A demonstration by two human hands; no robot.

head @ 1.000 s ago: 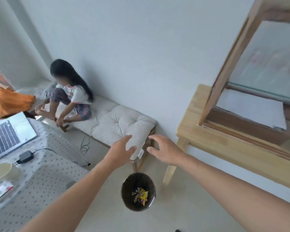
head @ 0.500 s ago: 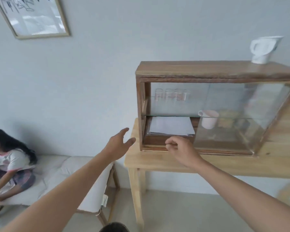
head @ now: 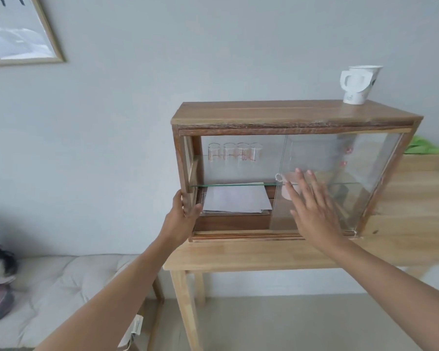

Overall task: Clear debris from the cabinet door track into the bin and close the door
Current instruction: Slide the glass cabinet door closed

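Observation:
A wooden cabinet [head: 284,115] with sliding glass doors stands on a light wooden table [head: 251,257]. My left hand [head: 181,216] grips the cabinet's left front post near the bottom. My right hand [head: 312,206] lies flat, fingers spread, against the glass door [head: 340,173], which covers the right half; the left half stands open. The bottom door track [head: 238,235] runs along the front edge, and I see no debris on it. The bin is out of view.
Inside are several small glasses [head: 233,152] on a glass shelf, a stack of paper [head: 236,200] below and a pink cup behind my fingers. A paper cup [head: 357,83] stands on top. A cushioned bench [head: 61,287] and a seated person lie to the lower left.
My view has swung up from the bin on the floor to the cabinet. My left hand has taken hold of the left post and my right hand has moved onto the glass door.

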